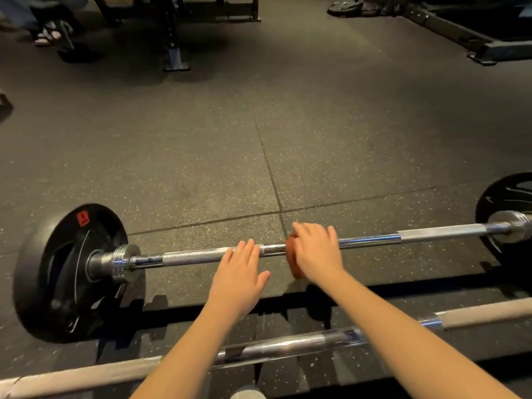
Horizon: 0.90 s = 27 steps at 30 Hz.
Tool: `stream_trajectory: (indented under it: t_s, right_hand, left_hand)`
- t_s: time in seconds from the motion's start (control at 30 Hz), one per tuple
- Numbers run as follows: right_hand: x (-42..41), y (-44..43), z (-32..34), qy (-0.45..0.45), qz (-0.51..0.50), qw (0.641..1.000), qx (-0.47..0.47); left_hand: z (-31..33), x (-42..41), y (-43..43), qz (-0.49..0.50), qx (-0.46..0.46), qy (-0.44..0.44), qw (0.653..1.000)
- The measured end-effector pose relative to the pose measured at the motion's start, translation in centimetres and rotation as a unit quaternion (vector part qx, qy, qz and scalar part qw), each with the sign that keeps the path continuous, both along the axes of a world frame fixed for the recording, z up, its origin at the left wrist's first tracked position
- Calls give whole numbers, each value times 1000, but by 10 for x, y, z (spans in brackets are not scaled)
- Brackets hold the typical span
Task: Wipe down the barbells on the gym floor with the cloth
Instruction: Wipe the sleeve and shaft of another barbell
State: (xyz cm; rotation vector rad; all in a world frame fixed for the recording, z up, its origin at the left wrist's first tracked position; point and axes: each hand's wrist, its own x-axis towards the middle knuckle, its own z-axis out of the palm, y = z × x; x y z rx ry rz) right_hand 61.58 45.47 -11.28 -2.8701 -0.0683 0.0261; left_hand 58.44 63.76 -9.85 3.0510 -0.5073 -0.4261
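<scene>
1. Covering most of the view, the speckled black rubber gym floor (201, 156) shows tile seams that cross just beyond the bar.
2. Far barbell (195, 256) lies on the floor, running left to right across the frame. A black plate (57, 277) with a red label is loaded on its left end. A second black plate (506, 194) on its right end is partly cut off by the frame edge.
3. Near barbell (288, 345) lies close to the person and roughly parallel to the far one. Both forearms pass over it. No plates are in view on it.
4. Dark machine frames (175, 56) stand at the top of the view. A loose plate (345, 7) lies top right, and a sandalled foot (49, 36) is at top left.
5. Right hand (315, 251) sits on the far barbell's shaft near mid-length, fingers curved over the bar and gripping the cloth against it. The fingertips are motion-blurred.
6. Left hand (240, 275) is just left of the right, fingers straight and close together, tips touching the shaft, thumb spread out.
7. Cloth (292, 260) is reddish-orange and bunched around the shaft under the right hand, one fold hanging below the bar.
</scene>
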Motion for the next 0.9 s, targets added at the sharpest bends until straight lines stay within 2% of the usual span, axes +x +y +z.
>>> stream_trajectory:
  t_s: [0.07, 0.13, 0.27, 0.33, 0.5, 0.63, 0.73, 0.8, 0.9]
  right_hand:
    - [-19, 11, -7, -12, 82, 996, 10]
    - [-20, -5, -7, -28, 121, 992, -6]
    - [-4, -18, 1, -23, 22, 994, -103]
    - [-9, 0, 4, -5, -6, 994, -110]
    - [-28, 4, 11, 38, 95, 992, -77]
    - [-10, -23, 17, 71, 51, 987, -131]
    - [-17, 4, 13, 74, 7, 995, -73]
    - [-33, 28, 9, 72, 37, 997, -19]
    - [-36, 25, 7, 37, 102, 994, -28]
  left_hand:
    - [1, 2, 1, 1, 4, -3, 1000]
    - [3, 2, 3, -5, 1, 3, 1000]
    - [4, -1, 6, -13, -6, 5, 1000]
    - [2, -1, 6, -15, -9, -3, 1000]
    - [2, 0, 5, -6, -9, -2, 1000]
    - [8, 0, 0, 5, -13, 17, 1000]
    - [9, 1, -5, 16, -17, 24, 999]
    - [8, 2, -2, 13, -3, 24, 1000]
    - [8, 1, 2, 11, 14, 22, 1000]
